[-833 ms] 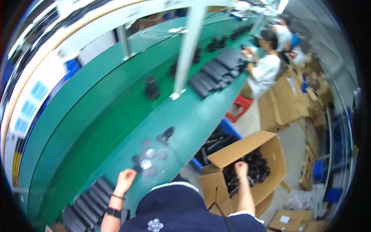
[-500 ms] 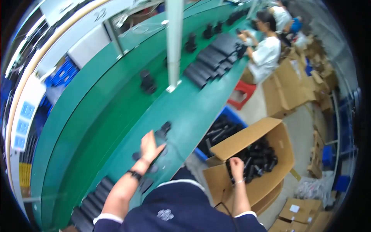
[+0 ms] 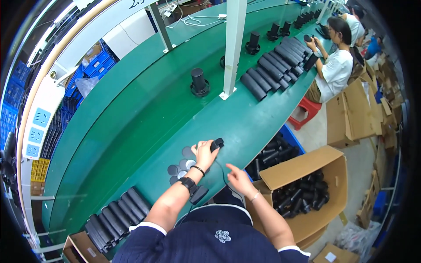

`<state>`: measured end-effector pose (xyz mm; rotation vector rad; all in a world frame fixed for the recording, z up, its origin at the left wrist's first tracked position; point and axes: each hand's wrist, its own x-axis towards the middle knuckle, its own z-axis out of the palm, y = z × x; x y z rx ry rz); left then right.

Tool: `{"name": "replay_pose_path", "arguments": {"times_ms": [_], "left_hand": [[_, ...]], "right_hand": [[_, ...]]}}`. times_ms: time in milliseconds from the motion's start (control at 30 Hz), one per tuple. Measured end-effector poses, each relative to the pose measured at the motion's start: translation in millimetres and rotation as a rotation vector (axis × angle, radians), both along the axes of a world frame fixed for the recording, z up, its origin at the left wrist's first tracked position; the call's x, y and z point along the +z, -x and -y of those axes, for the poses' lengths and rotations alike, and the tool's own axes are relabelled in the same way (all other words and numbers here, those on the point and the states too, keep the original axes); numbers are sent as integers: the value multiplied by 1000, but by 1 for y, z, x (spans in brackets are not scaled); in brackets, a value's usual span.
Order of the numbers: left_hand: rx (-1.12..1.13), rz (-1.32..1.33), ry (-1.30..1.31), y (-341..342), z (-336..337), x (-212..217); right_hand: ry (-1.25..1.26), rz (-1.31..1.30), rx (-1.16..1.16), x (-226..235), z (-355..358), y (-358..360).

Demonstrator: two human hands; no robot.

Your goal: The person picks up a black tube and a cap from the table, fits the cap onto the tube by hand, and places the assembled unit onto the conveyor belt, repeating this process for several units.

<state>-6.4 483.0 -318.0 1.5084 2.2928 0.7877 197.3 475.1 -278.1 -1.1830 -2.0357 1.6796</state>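
My left hand point(image 3: 204, 153) is over the green bench, fingers and thumb closed about a small black part point(image 3: 217, 144). Its underside is hidden by the hand. Close to that wrist lie several flat round discs point(image 3: 173, 170), dark grey and whitish. A black rectangular piece point(image 3: 199, 195) rests beside my wristband. My right hand point(image 3: 240, 180) hovers by the bench's near edge, index finger stretched out, the others loosely bent, with nothing visible in it. A thin dark cord point(image 3: 224, 173) runs along the bench between both hands.
Black tubes lie in rows at the lower left point(image 3: 115, 219) and farther along the bench point(image 3: 269, 69). At my right stand an open carton point(image 3: 335, 186) of black parts and a blue crate point(image 3: 293, 138). A post point(image 3: 234, 48) rises from the bench; a co-worker point(image 3: 337, 65) sits beyond.
My right hand has come up and left from the open carton to the bench edge. My left hand has closed on the black part. The whole view has shifted.
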Motion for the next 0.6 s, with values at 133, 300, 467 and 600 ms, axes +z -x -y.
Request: {"name": "replay_pose_path", "arguments": {"times_ms": [133,300,467,600], "left_hand": [[-101,98,-1,-17,12,34],[-242,9,-84,-42,26,77],[-176,-129,-244,-63,19,120],[-202,-163,-287,-73,23,125]], "right_hand": [[86,-156,-75,0,-26,17],[515,-383,-125,42,-53,21],[440,-745,-457,36,-49,31],[269,-643,-169,56,-49,23]]}}
